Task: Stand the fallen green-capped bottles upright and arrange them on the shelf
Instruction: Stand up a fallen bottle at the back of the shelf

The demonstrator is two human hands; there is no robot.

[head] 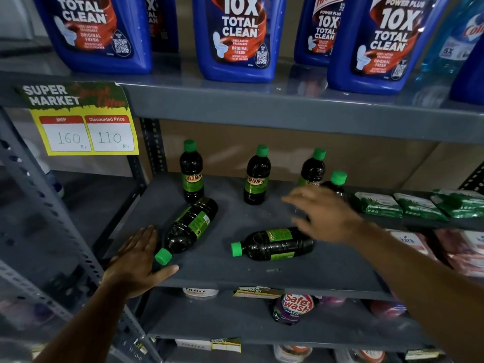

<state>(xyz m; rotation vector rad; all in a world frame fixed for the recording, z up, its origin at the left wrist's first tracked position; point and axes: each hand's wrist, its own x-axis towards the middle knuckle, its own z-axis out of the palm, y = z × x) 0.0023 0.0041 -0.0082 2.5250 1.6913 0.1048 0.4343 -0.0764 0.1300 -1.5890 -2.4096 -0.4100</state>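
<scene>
1. This is a shop aisle, a supermarket by its own sign: the yellow price tag (pixel 78 119) reads "SUPER MARKET", with an MRP and a discounted price written in by hand.
2. Grey slotted-steel shelving (pixel 288 111) carries repeated stock: blue toilet-cleaner bottles (pixel 235 38) above, green soap packs (pixel 379 204) to the right, detergent pouches (pixel 296 307) below.

Grey metal shelf (pixel 327 271) holds six green-capped dark bottles. Four upright at back: left bottle (pixel 191 176), middle bottle (pixel 257 179), right bottle (pixel 313 169), and a fourth bottle (pixel 336 183) partly hidden behind the right hand (pixel 324 213), blurred, fingers spread. Two lie fallen: left fallen bottle (pixel 190 229), cap beside the flat left hand (pixel 137 260); right fallen bottle (pixel 275 244).
</scene>
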